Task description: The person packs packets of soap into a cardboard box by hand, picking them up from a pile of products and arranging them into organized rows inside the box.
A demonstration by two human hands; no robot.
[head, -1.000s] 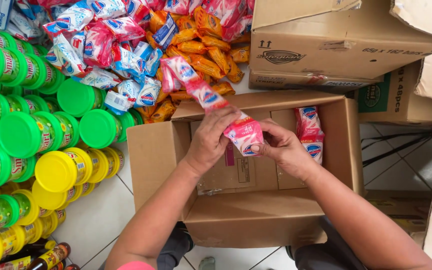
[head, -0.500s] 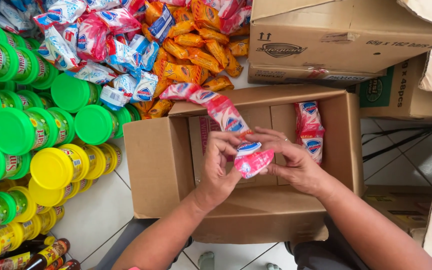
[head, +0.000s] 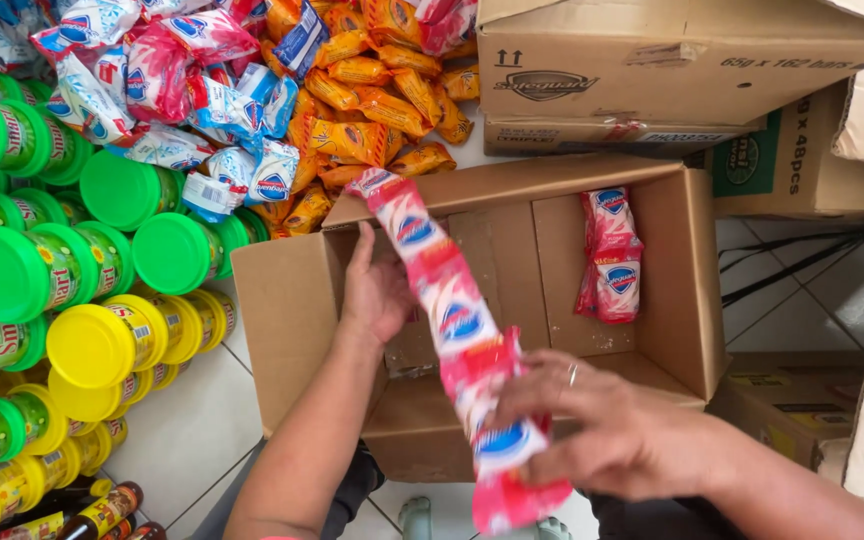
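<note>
1. The right hand pinches the lower end of a strip of pink-and-white sachets.
2. The left hand lies open and flat inside the cardboard box, just beside the strip.
3. The strip runs up across the box toward heaped sachets.
4. More pink sachets rest against the box's far wall.
5. Green-lidded jars stand at the left.

White tile floor carries open cardboard box, closed cartons behind; green- & yellow-lidded jars at left; sachet pile; bottles nr bottom edge.
</note>
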